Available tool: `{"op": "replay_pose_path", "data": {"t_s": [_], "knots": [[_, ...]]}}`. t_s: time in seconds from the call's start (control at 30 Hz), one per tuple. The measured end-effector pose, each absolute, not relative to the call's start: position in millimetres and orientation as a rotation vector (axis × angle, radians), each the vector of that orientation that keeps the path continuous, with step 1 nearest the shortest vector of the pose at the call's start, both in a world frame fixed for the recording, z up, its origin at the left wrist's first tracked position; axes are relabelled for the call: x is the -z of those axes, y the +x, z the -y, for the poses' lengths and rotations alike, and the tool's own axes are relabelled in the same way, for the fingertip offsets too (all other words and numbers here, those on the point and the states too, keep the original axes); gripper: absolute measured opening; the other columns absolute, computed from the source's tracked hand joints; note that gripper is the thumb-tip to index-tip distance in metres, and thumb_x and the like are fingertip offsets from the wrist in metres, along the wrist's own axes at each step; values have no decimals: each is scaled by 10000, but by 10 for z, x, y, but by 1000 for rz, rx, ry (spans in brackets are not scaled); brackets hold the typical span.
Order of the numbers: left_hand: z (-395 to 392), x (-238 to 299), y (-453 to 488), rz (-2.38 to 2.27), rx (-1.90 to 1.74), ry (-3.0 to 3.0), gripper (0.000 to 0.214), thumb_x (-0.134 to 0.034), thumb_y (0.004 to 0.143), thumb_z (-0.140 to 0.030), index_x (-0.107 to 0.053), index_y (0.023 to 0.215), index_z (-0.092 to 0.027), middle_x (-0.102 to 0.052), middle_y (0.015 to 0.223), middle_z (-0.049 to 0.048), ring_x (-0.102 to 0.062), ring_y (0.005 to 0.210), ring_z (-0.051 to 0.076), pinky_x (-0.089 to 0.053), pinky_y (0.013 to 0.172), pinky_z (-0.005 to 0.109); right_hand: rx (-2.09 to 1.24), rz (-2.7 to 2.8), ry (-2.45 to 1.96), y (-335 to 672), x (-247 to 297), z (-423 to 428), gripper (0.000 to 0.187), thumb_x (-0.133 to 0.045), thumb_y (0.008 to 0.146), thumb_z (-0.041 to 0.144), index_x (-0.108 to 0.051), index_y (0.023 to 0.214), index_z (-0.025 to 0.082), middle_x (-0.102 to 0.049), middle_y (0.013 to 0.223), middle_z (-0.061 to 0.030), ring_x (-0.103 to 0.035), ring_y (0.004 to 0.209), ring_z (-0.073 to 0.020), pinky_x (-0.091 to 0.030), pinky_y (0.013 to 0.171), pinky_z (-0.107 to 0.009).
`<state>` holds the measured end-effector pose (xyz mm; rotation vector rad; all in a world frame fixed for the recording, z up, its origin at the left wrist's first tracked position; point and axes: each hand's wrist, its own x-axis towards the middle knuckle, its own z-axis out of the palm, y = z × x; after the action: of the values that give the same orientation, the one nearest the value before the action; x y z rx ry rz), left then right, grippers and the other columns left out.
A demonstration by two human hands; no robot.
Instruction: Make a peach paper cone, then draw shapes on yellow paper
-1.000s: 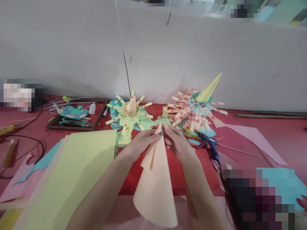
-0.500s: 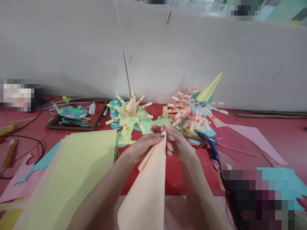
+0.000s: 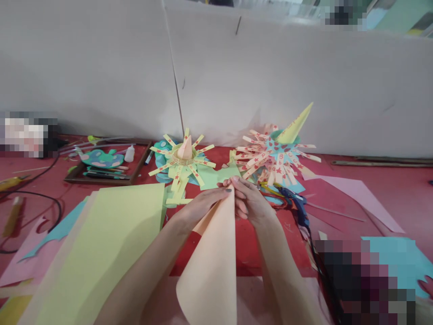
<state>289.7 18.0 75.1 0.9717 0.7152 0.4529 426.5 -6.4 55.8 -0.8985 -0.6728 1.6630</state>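
A peach paper sheet [image 3: 213,266], curled into a cone with its narrow tip pointing away from me, hangs between my hands over the red table. My left hand [image 3: 206,203] pinches the tip from the left, its thumb lying on the paper. From the right, my right hand [image 3: 252,201] grips the same tip with thumb and fingers. The wide end of the cone opens toward me and runs out of the bottom of the view. Some fingers are hidden behind the paper.
Behind stand a yellow fringed paper hat [image 3: 184,158] and a blue-and-pink one [image 3: 282,149]. Yellow paper sheets [image 3: 111,225] lie left, beside a tray [image 3: 101,179] of tools. A blue glue gun [image 3: 297,203] and its cord lie right.
The paper cone has turned and rolled tighter; its wide end has shifted slightly right. The loose edge near my left hand shows less. Both hands keep hold near the tip.
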Motion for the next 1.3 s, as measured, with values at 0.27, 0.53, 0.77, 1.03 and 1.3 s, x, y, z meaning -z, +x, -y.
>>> {"op": "replay_pose_path", "data": {"t_s": [0.27, 0.53, 0.77, 1.03, 1.3], "knots": [[-163, -757, 2941, -694, -419, 1058, 335, -471, 799, -423, -609, 671, -145, -630, 650, 46, -566, 613, 135, -423, 595, 231, -1596, 693, -971, 4281, -525, 46, 231, -595, 744, 401, -591, 804, 179, -502, 426, 84, -455, 255, -84, -365, 221, -185], [-150, -751, 2950, -719, -435, 1096, 349, -460, 792, -478, -580, 696, -165, -595, 635, 23, -555, 576, 130, -417, 559, 241, -1590, 704, -953, 4272, -522, 42, 244, -589, 752, 388, -599, 868, 174, -476, 439, 83, -476, 274, -100, -383, 218, -204], [-140, -727, 2947, -710, -433, 1046, 367, -462, 785, -493, -564, 693, -153, -578, 607, 30, -539, 526, 121, -407, 508, 224, -1601, 686, -968, 4264, -515, 40, 247, -590, 750, 391, -593, 881, 181, -387, 373, 108, -493, 283, -116, -411, 238, -211], [-156, -768, 2935, -708, -393, 1131, 202, -521, 775, -362, -547, 721, -169, -594, 625, 10, -544, 563, 112, -402, 533, 212, -1551, 682, -1009, 4253, -534, 40, 242, -604, 727, 415, -582, 798, 185, -527, 478, 61, -473, 299, -93, -381, 244, -197], [-152, -778, 2940, -668, -398, 1072, 164, -503, 776, -306, -555, 738, -155, -574, 623, 14, -547, 560, 118, -405, 535, 224, -1566, 717, -988, 4261, -505, 44, 263, -569, 756, 415, -589, 911, 204, -573, 544, 52, -480, 298, -104, -384, 241, -222]]}}
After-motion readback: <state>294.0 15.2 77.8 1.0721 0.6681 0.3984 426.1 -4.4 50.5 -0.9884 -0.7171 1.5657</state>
